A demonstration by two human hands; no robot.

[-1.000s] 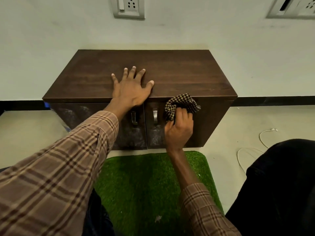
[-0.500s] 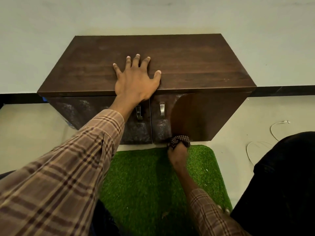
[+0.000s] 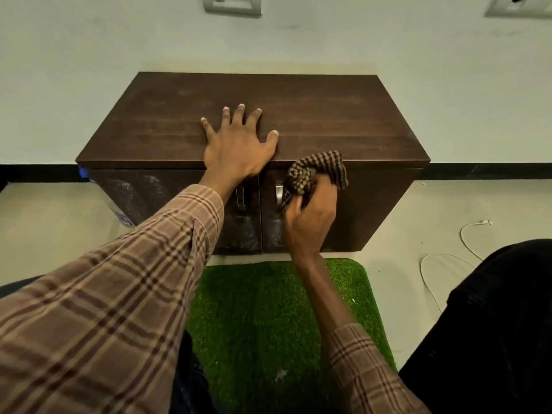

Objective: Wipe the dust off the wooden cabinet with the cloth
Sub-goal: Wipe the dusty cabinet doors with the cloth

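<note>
A low dark wooden cabinet (image 3: 328,115) stands against the wall, with two front doors and metal handles. My left hand (image 3: 236,147) lies flat on its top near the front edge, fingers spread. My right hand (image 3: 310,216) grips a bunched brown checked cloth (image 3: 316,171) and presses it against the upper part of the right door, beside the right handle (image 3: 278,192). The left door (image 3: 143,192) is grey with dust. To the right of the cloth, the right door looks dark and clean.
A green artificial-grass mat (image 3: 268,318) lies on the floor in front of the cabinet. A white cable (image 3: 466,234) trails on the floor at the right. My dark trouser leg (image 3: 493,324) fills the lower right. Wall sockets (image 3: 231,4) sit above.
My right hand has swept the cloth from the bottom of the right door back up to its top edge. My left hand has stayed on the cabinet top.
</note>
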